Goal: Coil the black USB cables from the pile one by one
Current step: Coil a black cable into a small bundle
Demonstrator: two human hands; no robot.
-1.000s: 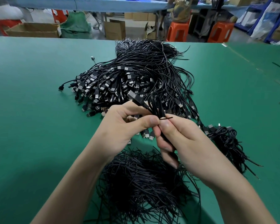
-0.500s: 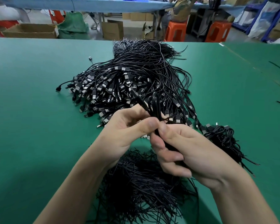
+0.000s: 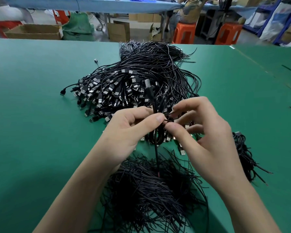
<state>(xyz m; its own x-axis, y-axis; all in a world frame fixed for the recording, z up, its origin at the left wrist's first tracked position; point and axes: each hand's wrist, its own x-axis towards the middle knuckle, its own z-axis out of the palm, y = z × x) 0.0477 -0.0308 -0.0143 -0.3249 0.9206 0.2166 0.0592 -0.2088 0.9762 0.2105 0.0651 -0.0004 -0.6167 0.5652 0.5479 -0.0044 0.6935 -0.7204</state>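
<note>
Grip: left hand (image 3: 129,132) pinches the coiled cable (image 3: 155,106) at its waist, thumb tip pressed against the index finger and the other fingers curled behind. Right hand (image 3: 208,140) meets it from the other side. Its thumb and index finger nip a thin black strand (image 3: 168,114) that crosses the bundle at the pinch. Cannot tell whether this strand is a tie or the cable's own end. The remaining right fingers are loosely curled and hold nothing.

Surroundings: both hands are raised over the near edge of the cable pile (image 3: 124,84) and hide part of it. Loose plugs lie just below the right fingers. A heap of short black strands (image 3: 149,190) lies between the forearms, and the forearms cover its sides. A small bundle of finished coils (image 3: 242,148) lies beside the right wrist. Everything rests on the green table (image 3: 32,115). Beyond the far edge are two orange stools (image 3: 184,33) and some cardboard boxes (image 3: 34,31).

Cable: black and folded into a few long loops. The plug end stands up above the pinch and is blurred. The loop bottoms hang just below the thumbs. One straight tail drops onto the strand heap, with a reddish tip.
</note>
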